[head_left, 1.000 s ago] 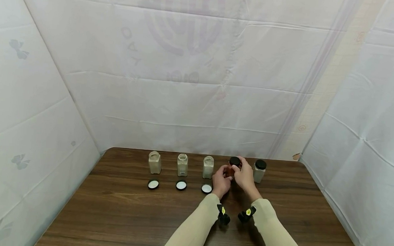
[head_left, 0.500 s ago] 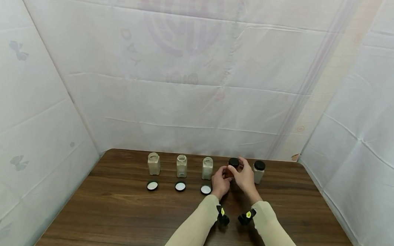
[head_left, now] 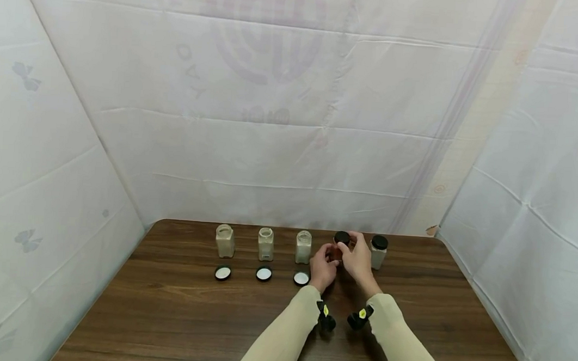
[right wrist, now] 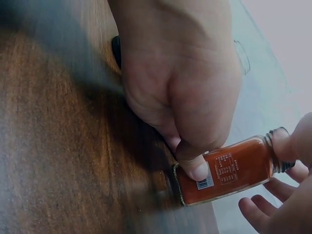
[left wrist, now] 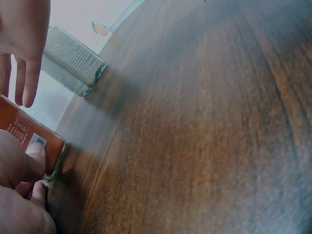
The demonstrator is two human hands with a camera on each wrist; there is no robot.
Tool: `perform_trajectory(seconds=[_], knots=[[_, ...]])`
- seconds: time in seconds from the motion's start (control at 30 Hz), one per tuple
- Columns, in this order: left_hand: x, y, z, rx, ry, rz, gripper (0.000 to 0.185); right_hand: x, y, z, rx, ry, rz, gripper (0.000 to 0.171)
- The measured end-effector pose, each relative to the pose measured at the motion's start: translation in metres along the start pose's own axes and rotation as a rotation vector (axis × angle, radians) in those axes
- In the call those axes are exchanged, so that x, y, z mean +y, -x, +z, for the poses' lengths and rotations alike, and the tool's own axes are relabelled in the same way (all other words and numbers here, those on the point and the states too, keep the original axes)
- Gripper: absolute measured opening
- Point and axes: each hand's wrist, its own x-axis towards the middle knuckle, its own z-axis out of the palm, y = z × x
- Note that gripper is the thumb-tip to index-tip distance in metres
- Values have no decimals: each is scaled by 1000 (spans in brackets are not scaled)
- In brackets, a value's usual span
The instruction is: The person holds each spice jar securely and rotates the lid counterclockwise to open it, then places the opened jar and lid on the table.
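A glass jar of red-orange powder (right wrist: 243, 165) stands on the table, its black lid (head_left: 342, 237) on top. My left hand (head_left: 322, 270) grips the lower body, with the thumb pressed over the barcode label in the right wrist view. My right hand (head_left: 358, 260) pinches the lid at the neck between thumb and fingers. In the left wrist view the jar (left wrist: 29, 134) is partly cut off by the frame edge, and the lid is out of sight. Just right of my hands stands a jar of pale powder (head_left: 377, 256) with a black lid on.
Left of my hands, three uncovered jars of pale powder stand in a row: the near one (head_left: 303, 249), the middle one (head_left: 266, 246) and the far one (head_left: 225, 243). Black lids, such as this one (head_left: 222, 273), lie white side up before them on the wooden table (head_left: 174, 316).
My right thumb and fingers shift slightly around the lid while my left hand keeps its hold on the jar. The head view drifts a little; the other jars stay put.
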Motion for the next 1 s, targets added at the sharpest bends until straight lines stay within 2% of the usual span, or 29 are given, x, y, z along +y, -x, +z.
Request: perform_trajectory(seconds=[0.1,0.27,0.43,0.6,0.83,1.0], knots=[[1,-1,0,4,1,-10,43,-2,0,0,-39,-13,-22,42],[1,-2,0,7,-5,-12,45,-2,0,0,-53,-9,-20,42],[0,-2,0,8,-5,-5,42,-1,0,-2,-53,-13,-25,51],[-1,-1,0,-5,9,-1,40,1,1,-1,-14,11,-26,63],[-3,-2,0,-10,7,-4,42,-2,0,4,66,35,-26,56],[-4,-3,1,-2,1,1,40,-2,0,5,86,54,-13,52]])
